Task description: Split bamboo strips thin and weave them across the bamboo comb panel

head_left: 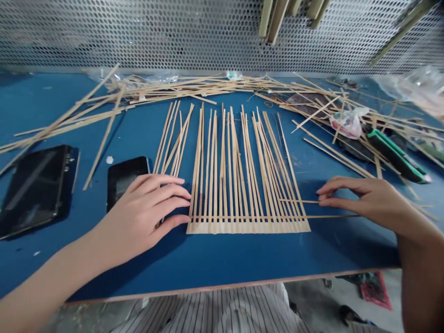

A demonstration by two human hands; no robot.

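Observation:
A partly woven bamboo mat (248,226) lies on the blue table, its upright strips fanning away from me above a tightly woven near edge. My left hand (156,208) rests at the mat's left side, fingers apart, fingertips at its outermost strip. Off to the right, my right hand (357,199) pinches the end of a thin bamboo strip (301,201) between thumb and fingers. That strip reaches leftward over the mat's right-hand uprights. Below it, another cross strip (329,216) runs through the uprights and sticks out to the right, passing by my right hand.
Loose bamboo strips (176,138) lie left of the mat, and a long pile (194,88) spans the back. Two dark phone-like devices, a smaller one (121,178) and a larger one (38,185), lie left. A green-edged black case (397,155) and plastic bags (350,122) are right.

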